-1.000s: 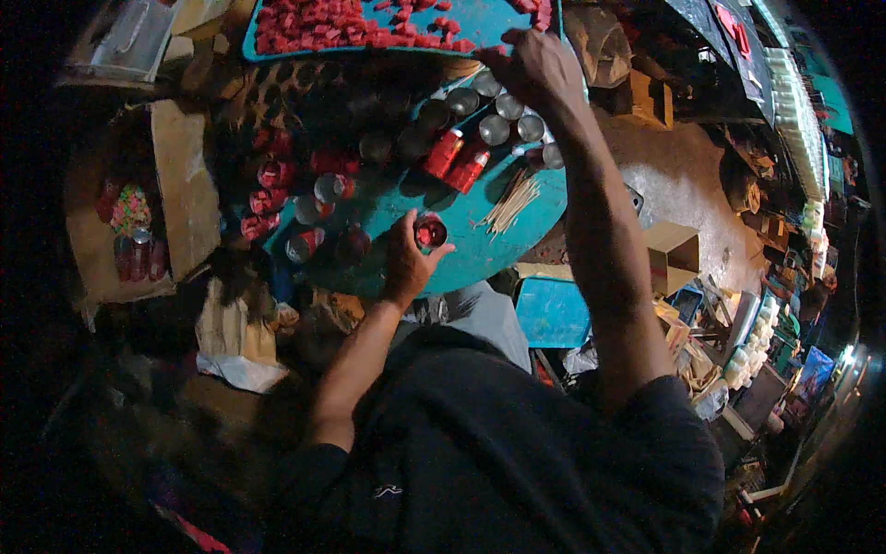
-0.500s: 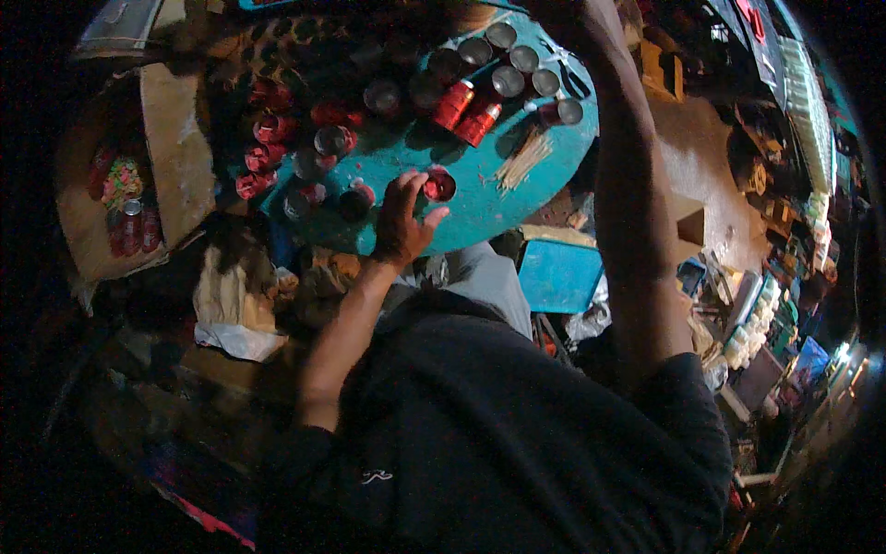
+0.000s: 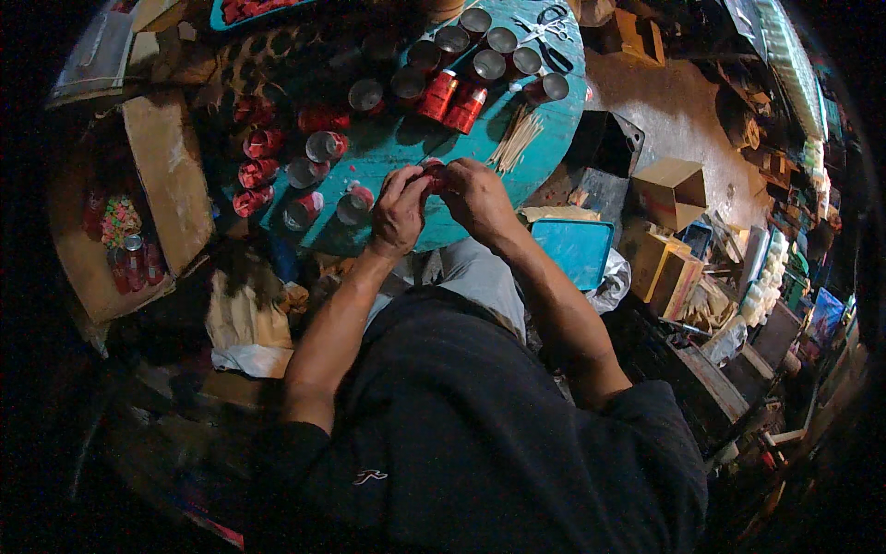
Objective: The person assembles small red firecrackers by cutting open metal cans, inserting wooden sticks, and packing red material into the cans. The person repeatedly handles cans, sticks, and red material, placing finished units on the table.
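Observation:
Close to the table's near edge, my left hand (image 3: 399, 210) and my right hand (image 3: 478, 198) meet around a small red can piece (image 3: 434, 174). Fingers of both hands are closed on it and hide most of its shape. Two red cans (image 3: 437, 95) stand tilted side by side beyond my right hand. A bundle of thin wooden sticks (image 3: 517, 140) lies to its right. Left of my left hand sit several cut red can pieces, one an open cup (image 3: 353, 207).
More open cut cans (image 3: 488, 65) cluster at the far side of the turquoise table (image 3: 388, 152). Scissors (image 3: 546, 28) lie by its far right edge. A blue tray (image 3: 574, 251) is below right, a cardboard box (image 3: 171, 166) with cans and small coloured pieces at left.
My right arm has come back from the far side of the table, and its hand has joined my left at the red can piece. The view has shifted slightly.

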The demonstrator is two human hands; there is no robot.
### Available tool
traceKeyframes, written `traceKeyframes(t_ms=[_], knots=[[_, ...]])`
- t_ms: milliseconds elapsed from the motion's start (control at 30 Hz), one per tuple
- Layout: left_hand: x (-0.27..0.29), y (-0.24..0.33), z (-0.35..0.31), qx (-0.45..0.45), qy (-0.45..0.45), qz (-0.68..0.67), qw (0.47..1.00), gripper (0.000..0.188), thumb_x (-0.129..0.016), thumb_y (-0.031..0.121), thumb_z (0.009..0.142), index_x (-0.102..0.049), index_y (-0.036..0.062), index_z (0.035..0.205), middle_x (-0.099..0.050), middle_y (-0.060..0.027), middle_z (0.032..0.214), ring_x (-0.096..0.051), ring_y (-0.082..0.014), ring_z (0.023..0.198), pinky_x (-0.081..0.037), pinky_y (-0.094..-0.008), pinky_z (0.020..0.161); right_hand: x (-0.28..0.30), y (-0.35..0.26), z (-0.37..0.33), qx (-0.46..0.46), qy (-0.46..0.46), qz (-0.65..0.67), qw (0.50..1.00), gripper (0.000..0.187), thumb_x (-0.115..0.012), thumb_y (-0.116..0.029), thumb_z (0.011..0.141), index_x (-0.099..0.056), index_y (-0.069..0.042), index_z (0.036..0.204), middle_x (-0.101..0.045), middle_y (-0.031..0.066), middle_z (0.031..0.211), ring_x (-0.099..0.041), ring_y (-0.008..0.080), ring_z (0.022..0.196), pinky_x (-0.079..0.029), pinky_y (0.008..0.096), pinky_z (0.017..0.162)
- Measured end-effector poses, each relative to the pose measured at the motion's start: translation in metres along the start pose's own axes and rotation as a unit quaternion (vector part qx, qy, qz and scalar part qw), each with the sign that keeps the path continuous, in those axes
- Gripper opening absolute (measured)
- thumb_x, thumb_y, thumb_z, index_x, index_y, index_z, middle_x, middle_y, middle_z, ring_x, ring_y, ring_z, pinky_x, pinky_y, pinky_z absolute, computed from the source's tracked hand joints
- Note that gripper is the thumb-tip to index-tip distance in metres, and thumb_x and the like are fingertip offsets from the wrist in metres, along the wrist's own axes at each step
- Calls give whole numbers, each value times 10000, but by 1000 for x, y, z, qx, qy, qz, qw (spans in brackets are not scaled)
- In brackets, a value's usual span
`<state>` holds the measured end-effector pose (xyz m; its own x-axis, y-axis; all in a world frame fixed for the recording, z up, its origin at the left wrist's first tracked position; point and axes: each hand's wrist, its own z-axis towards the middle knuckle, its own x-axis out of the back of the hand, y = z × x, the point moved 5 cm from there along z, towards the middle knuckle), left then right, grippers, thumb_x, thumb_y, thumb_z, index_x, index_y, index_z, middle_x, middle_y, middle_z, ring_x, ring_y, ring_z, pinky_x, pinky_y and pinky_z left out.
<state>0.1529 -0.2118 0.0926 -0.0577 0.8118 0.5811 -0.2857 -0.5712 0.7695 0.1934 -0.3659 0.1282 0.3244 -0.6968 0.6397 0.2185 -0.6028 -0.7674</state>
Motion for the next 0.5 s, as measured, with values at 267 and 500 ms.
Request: traceKeyframes(t_ms=[267, 500], knots=[[-12, -18, -12, 106, -17, -102, 989, 589, -604, -35, 835, -521, -28, 1418, -598, -250, 1349, -587, -440, 1238, -485, -477, 1070, 4, 18, -28, -79, 19, -38, 996, 388, -660, 12, 829, -639, -21, 1215, -663, 208, 1118, -662, 407, 1020, -562, 460, 840], [-32, -37, -22, 168, -100, -66, 978, 777, -583, -26, 781, -388, -25, 1533, -527, -304, 1457, -506, -468, 1363, -407, -492, 1170, -60, 69, -19, -37, 55, 53, 996, 662, -815, -71, 734, -565, -50, 1347, -641, 218, 1221, -653, 433, 1084, -541, 483, 936]])
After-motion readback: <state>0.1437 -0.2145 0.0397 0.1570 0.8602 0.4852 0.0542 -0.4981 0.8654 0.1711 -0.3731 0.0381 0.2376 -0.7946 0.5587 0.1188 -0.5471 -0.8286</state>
